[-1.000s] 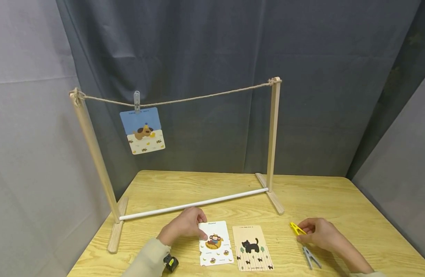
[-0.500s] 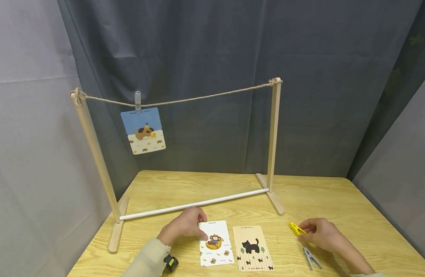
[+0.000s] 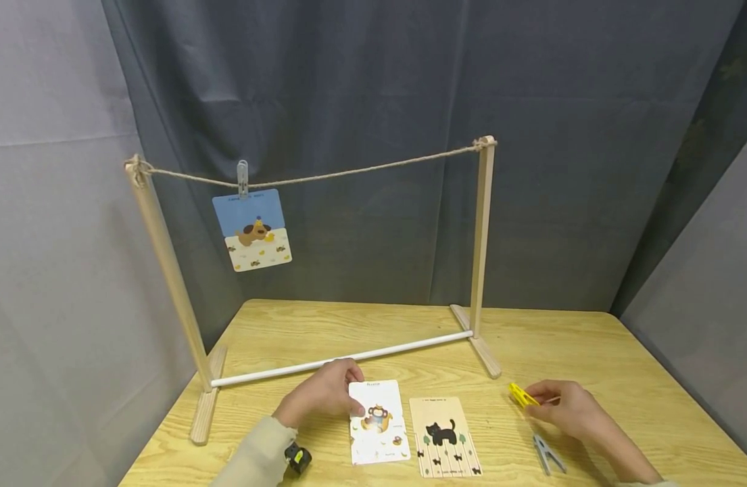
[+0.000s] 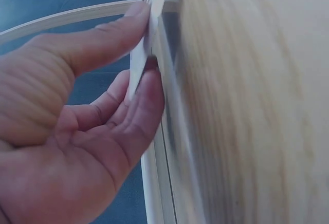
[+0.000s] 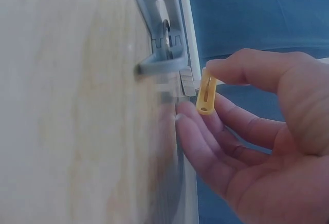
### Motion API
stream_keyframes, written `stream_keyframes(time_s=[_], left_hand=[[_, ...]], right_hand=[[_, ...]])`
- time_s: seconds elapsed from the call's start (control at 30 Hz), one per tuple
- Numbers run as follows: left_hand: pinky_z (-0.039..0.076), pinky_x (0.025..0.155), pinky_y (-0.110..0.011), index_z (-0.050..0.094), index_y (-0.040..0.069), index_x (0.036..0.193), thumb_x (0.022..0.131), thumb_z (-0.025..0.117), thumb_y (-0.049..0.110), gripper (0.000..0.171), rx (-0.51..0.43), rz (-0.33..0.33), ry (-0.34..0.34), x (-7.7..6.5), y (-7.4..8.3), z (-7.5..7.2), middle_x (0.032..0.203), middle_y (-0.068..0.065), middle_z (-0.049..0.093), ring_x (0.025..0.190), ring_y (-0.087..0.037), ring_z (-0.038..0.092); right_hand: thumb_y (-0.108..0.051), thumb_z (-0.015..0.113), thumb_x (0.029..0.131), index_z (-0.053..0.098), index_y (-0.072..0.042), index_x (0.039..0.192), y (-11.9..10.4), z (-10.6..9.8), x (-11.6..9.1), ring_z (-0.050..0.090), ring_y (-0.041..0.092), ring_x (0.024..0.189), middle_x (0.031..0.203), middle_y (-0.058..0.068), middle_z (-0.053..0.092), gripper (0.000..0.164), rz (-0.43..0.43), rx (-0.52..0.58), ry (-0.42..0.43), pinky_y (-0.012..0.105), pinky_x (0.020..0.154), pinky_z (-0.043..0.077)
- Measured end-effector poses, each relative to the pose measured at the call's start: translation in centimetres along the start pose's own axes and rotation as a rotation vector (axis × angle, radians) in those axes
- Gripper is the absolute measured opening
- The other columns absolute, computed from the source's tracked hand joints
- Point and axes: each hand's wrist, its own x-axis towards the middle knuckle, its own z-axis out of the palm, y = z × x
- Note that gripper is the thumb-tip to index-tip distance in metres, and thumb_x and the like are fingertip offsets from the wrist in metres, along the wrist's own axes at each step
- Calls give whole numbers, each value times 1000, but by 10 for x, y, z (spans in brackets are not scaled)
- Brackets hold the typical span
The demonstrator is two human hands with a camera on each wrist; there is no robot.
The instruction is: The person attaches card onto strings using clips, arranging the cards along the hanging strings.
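Observation:
My left hand (image 3: 327, 390) pinches the left edge of a white card (image 3: 379, 433) with a monkey and banana picture. In the left wrist view the card (image 4: 140, 54) sits between thumb and fingers, its near edge tilted off the wood. My right hand (image 3: 564, 408) holds a yellow clothespin (image 3: 522, 395) between thumb and fingers; the right wrist view shows the yellow clothespin (image 5: 206, 93) end-on at the thumb tip. Just below that hand a grey clothespin (image 3: 548, 454) lies on the table. A beige card with a black cat (image 3: 441, 433) lies right of the monkey card.
A wooden stand (image 3: 479, 237) carries a sagging twine line (image 3: 361, 169). From it a dog card (image 3: 254, 230) hangs by a clear clothespin (image 3: 243, 179). A white rod (image 3: 343, 358) joins the stand's feet, close behind my left hand. Dark curtain stands behind the table (image 3: 562, 352).
The monkey card has been raised slightly by my left hand and now catches glare. The yellow clothespin has turned a little in my right fingers. The cat card and grey clothespin stay put.

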Motion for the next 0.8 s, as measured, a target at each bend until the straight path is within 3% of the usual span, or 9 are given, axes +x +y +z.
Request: stream_keyframes(time_s=[0.2, 0.5, 0.67, 0.8], left_hand=[[49, 60, -32, 61, 5, 119, 77, 93, 12, 54, -112, 20, -7, 0, 2, -6, 119, -12, 57, 64, -14, 53], [46, 59, -30, 61, 5, 125, 78, 92, 12, 57, -158, 23, 11, 1, 3, -10, 126, -18, 55, 64, -13, 52], [45, 57, -29, 60, 1, 128, 80, 90, 12, 57, -198, 36, 19, 2, 2, -12, 98, -12, 65, 60, -12, 51], [44, 56, -28, 59, -2, 129, 80, 90, 9, 59, -244, 39, 21, 4, 2, -12, 81, -5, 64, 60, -12, 51]], right_hand=[[-27, 83, 88, 71, -3, 122, 0, -1, 0, 63, 19, 96, 107, 4, 72, 43, -9, 36, 6, 32, 74, 53], [-28, 81, 90, 70, -3, 126, -2, -3, -2, 66, 18, 98, 111, 6, 74, 44, -13, 54, 19, 32, 76, 54], [-29, 80, 91, 70, -4, 126, -3, -4, -4, 66, 18, 98, 112, 7, 74, 45, -9, 70, 37, 32, 76, 54], [-31, 78, 92, 70, -5, 128, -3, -4, -4, 65, 18, 101, 116, 7, 73, 45, -16, 79, 46, 31, 77, 53]])
